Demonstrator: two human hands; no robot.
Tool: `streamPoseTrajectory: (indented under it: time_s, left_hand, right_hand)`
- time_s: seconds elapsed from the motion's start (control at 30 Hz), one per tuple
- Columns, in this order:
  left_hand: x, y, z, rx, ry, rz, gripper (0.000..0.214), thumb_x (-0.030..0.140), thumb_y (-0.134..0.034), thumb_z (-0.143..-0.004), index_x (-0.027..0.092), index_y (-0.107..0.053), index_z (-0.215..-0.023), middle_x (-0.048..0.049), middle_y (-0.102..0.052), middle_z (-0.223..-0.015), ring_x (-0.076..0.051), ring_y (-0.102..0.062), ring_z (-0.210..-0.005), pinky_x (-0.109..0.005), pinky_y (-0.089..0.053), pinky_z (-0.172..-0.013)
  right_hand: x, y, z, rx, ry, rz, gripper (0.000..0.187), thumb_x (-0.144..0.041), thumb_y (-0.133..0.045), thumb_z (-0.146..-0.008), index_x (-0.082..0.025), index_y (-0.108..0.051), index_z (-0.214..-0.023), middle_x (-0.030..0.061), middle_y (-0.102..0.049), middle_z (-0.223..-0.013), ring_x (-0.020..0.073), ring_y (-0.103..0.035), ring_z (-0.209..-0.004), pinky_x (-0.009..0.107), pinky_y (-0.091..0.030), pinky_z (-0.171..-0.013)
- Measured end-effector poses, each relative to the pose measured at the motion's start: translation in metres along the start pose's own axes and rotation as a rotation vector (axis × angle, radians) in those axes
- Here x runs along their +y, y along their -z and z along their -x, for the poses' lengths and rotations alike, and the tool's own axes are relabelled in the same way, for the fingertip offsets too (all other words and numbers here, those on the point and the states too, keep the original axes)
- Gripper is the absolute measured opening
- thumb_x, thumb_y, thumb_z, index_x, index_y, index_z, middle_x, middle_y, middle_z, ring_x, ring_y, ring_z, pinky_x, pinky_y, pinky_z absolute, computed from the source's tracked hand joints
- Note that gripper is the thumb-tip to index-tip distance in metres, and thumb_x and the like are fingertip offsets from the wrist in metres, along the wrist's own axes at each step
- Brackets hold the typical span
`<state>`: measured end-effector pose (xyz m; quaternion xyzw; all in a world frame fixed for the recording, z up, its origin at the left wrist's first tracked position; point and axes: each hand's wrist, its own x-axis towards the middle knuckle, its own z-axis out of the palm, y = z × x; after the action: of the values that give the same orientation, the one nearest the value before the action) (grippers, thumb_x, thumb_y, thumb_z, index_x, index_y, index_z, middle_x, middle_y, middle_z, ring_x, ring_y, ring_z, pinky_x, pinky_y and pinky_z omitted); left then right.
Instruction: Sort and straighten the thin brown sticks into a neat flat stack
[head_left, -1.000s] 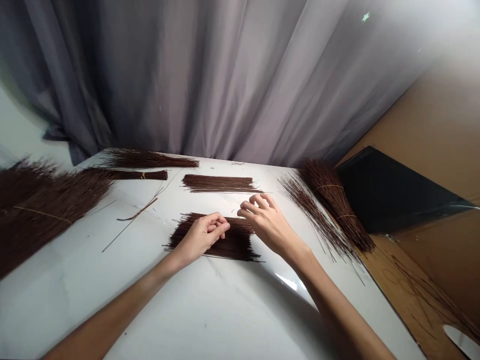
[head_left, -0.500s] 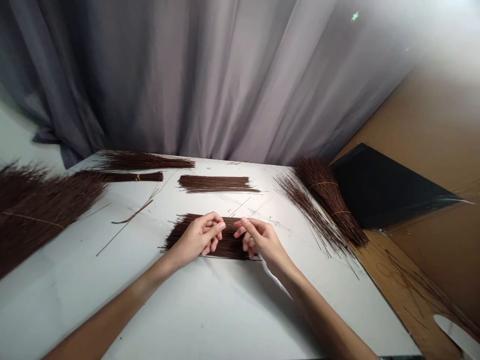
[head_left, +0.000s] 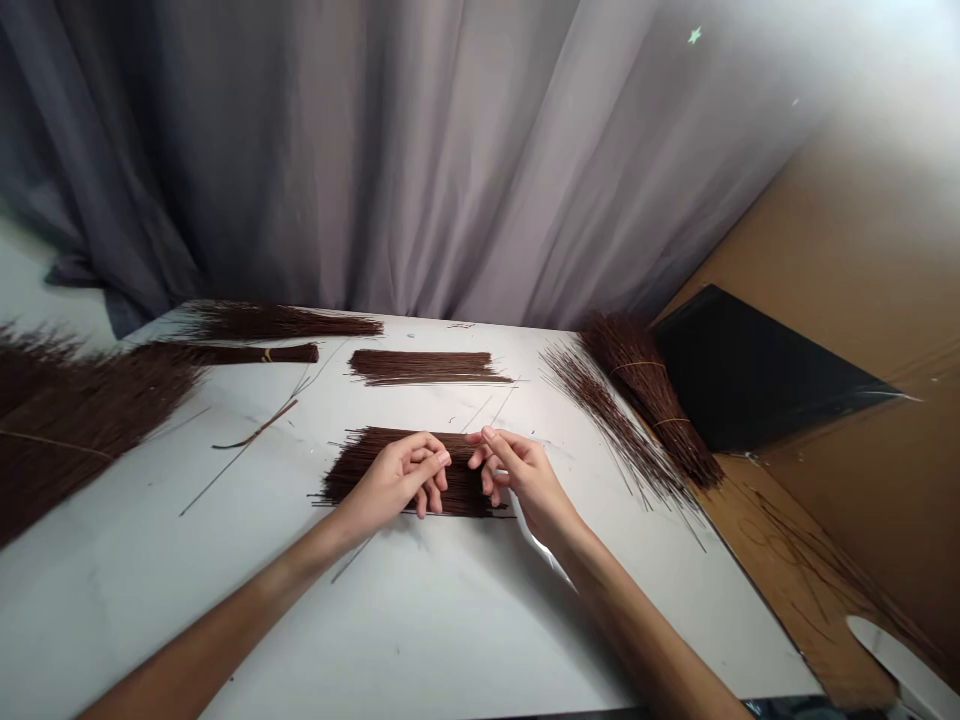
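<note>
My left hand (head_left: pixel 405 475) is closed in a pinch, thumb against the forefinger. A thin brown twig (head_left: pixel 350 562) slants from below this hand up past its fingertips to beyond my right hand (head_left: pixel 521 475). My right hand is also pinched, thumb and forefinger together at the twig's upper part, its other fingers loosely curled. Where the twig passes between the fingers is hard to make out. Under both hands lies a flat row of dark brown twigs (head_left: pixel 352 470), partly hidden by them.
A second, smaller row of twigs (head_left: pixel 427 367) lies farther back on the white table (head_left: pixel 420 640). Large brushy bundles (head_left: pixel 82 430) stand left; tied bundles (head_left: pixel 649 390) and loose twigs (head_left: pixel 615 420) lie right. A crossed piece of twig (head_left: pixel 259 428) rests at left. A grey curtain (head_left: pixel 420 160) hangs behind.
A slanting twig now shows above my right hand and below my left. My hands have barely moved, and the whole view has shifted slightly.
</note>
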<state>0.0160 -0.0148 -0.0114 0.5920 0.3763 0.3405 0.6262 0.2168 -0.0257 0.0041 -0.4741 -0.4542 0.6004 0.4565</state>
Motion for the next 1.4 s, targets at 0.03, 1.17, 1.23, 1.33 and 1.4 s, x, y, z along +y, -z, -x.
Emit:
streamPoseTrajectory:
  time_s: [0.03, 1.17, 1.23, 1.33, 1.4]
  left_hand:
    - [0.002, 0.000, 0.000, 0.006, 0.001, -0.006, 0.034, 0.052, -0.059, -0.096, 0.019, -0.056, -0.092, 0.0012, -0.061, -0.074, -0.013, -0.064, -0.055, -0.020, -0.045, -0.043]
    - [-0.009, 0.016, -0.007, 0.156, -0.375, -1.024, 0.017, 0.024, -0.047, -0.105, 0.022, -0.060, -0.093, -0.0022, -0.065, -0.098, -0.022, -0.059, -0.090, -0.037, -0.043, -0.085]
    - [-0.011, 0.017, -0.008, 0.151, -0.402, -1.087, 0.019, 0.023, -0.043, -0.106, 0.021, -0.058, -0.094, -0.0031, -0.064, -0.097, -0.022, -0.058, -0.088, -0.037, -0.043, -0.084]
    - [-0.014, 0.015, -0.009, 0.150, -0.425, -1.171, 0.021, 0.019, -0.039, -0.106, 0.020, -0.055, -0.093, -0.0048, -0.062, -0.095, -0.023, -0.057, -0.086, -0.039, -0.043, -0.082]
    - [-0.013, 0.013, -0.008, 0.148, -0.425, -1.173, 0.021, 0.016, -0.037, -0.106, 0.020, -0.053, -0.093, -0.0052, -0.061, -0.095, -0.023, -0.056, -0.086, -0.039, -0.043, -0.082]
  right_hand:
    - [0.000, -0.001, 0.001, 0.011, -0.009, -0.009, 0.045, -0.059, -0.068, -0.086, -0.015, -0.072, -0.095, 0.0024, -0.066, -0.077, 0.0078, -0.053, -0.049, 0.020, -0.042, -0.041]
    - [0.003, 0.176, -0.028, 0.703, 0.572, 1.547, 0.029, -0.032, -0.043, -0.100, -0.015, -0.066, -0.100, 0.0149, -0.061, -0.097, 0.0277, -0.053, -0.091, 0.037, -0.041, -0.081]
    - [0.004, 0.150, -0.041, 0.523, 0.643, 1.521, 0.026, -0.029, -0.043, -0.100, -0.015, -0.065, -0.102, 0.0145, -0.059, -0.099, 0.0275, -0.053, -0.093, 0.037, -0.042, -0.082]
    - [0.004, 0.113, -0.068, 0.292, 0.705, 1.491, 0.025, -0.026, -0.045, -0.100, -0.013, -0.064, -0.108, 0.0150, -0.059, -0.104, 0.0280, -0.051, -0.098, 0.039, -0.042, -0.086]
    - [0.002, 0.094, -0.091, 0.195, 0.730, 1.476, 0.022, -0.024, -0.047, -0.100, -0.013, -0.064, -0.110, 0.0138, -0.060, -0.108, 0.0265, -0.051, -0.101, 0.037, -0.041, -0.090]
